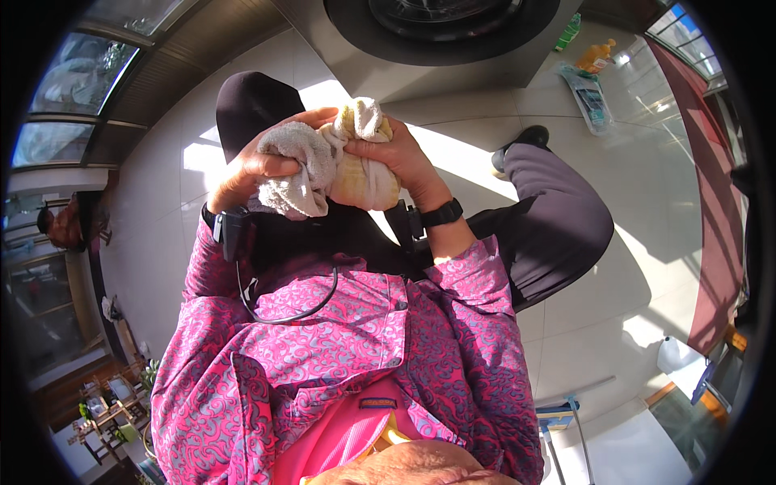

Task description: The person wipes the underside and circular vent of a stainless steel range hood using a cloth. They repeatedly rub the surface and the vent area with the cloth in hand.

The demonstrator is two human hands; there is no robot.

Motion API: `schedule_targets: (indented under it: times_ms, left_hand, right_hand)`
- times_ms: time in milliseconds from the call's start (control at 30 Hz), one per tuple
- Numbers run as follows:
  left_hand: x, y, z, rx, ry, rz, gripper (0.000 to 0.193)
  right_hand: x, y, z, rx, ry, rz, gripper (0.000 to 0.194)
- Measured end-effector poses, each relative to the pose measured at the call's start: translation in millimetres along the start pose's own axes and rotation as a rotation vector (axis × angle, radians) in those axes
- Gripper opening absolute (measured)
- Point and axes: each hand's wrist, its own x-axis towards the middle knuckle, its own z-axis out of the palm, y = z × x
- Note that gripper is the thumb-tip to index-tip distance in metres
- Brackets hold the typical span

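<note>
My left hand point(248, 160) grips a whitish-grey terry cloth point(300, 163), bunched up with its thumb lying over the front. Close beside it, my right hand point(397, 154) is closed around a white and yellow cloth point(364, 182), part of which sticks up above the fingers. The two bundles touch in the middle; whether they are one towel or two, I cannot tell. Both hands hold the fabric in front of my body, between my bent knees. Folds hide several fingertips.
A front-loading washing machine point(418, 66) stands just ahead. On the tiled floor to its right are a green bottle point(568, 32), an orange-yellow bottle point(595, 57) and a plastic pouch point(587, 100). A mop point(558, 415) lies at lower right, and plants and small wooden stands point(106, 418) at lower left.
</note>
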Motion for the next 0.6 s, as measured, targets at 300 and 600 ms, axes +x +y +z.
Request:
schedule_targets:
  times_ms: [300,600]
  left_hand:
    - [2,-11,5,0.114,-0.148,-0.072,0.088]
    - [15,-30,24,-0.172,-0.049,-0.013,0.072]
  right_hand:
    - [3,8,-37,0.767,0.289,-0.065,0.034]
    - [5,28,-10,0.392,0.364,-0.12,0.04]
